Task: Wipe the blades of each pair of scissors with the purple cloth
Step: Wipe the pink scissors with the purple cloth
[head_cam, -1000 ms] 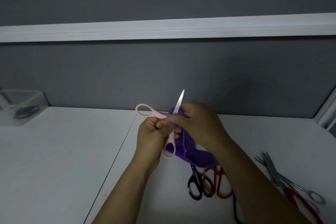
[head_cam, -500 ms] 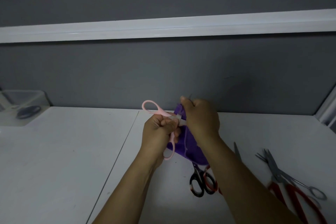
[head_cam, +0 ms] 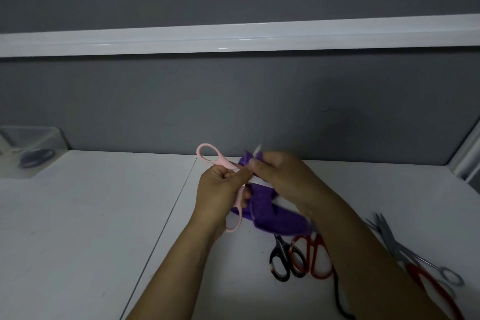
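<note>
Fingers [head_cam: 235, 177] of the left hand [head_cam: 218, 192] curl round the pink scissors [head_cam: 225, 163] above mid-table [head_cam: 104, 216]. The right hand [head_cam: 283, 177] pinches the purple cloth [head_cam: 275, 218] around their blade.

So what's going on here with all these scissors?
A person is wiping scissors at a white table. Their left hand grips the pink-handled scissors by the handles, while the right hand pinches the purple cloth round a blade. Black-handled scissors and red-handled scissors lie on the table nearby.
</note>
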